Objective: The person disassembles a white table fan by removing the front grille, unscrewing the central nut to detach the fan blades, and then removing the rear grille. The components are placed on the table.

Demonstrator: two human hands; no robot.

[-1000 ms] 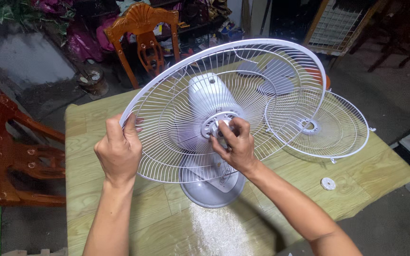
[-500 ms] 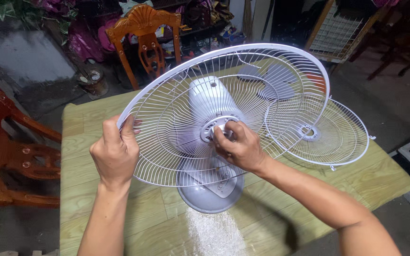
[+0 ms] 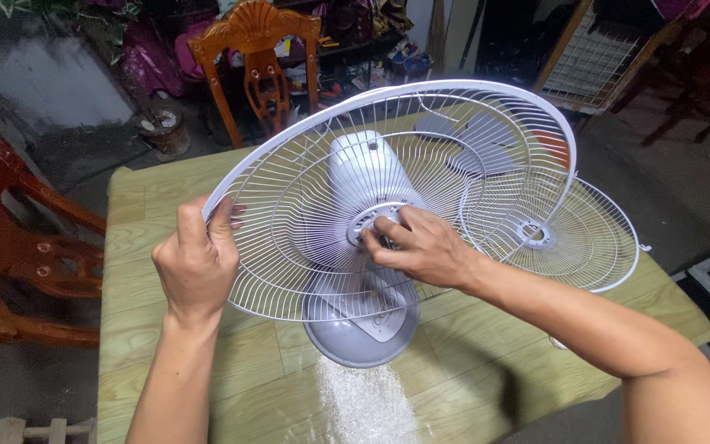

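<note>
Two hands work at a white wire fan guard [image 3: 306, 205] tilted over a grey fan [image 3: 365, 271] on the green wooden table [image 3: 149, 329]. Bare tabletop shows near the front edge; the table's right edge is crowded by a second guard [image 3: 585, 238] lying flat, touching the first. Left hand [image 3: 197, 267] clamps the guard's rim, thumb over the wire, forearm rising straight from below. Right hand [image 3: 421, 247] reaches in from the right, fingers pinched at the guard's hub. Grey fan blades [image 3: 470, 140] lie behind; wooden chairs [image 3: 256, 66] stand around the table.
</note>
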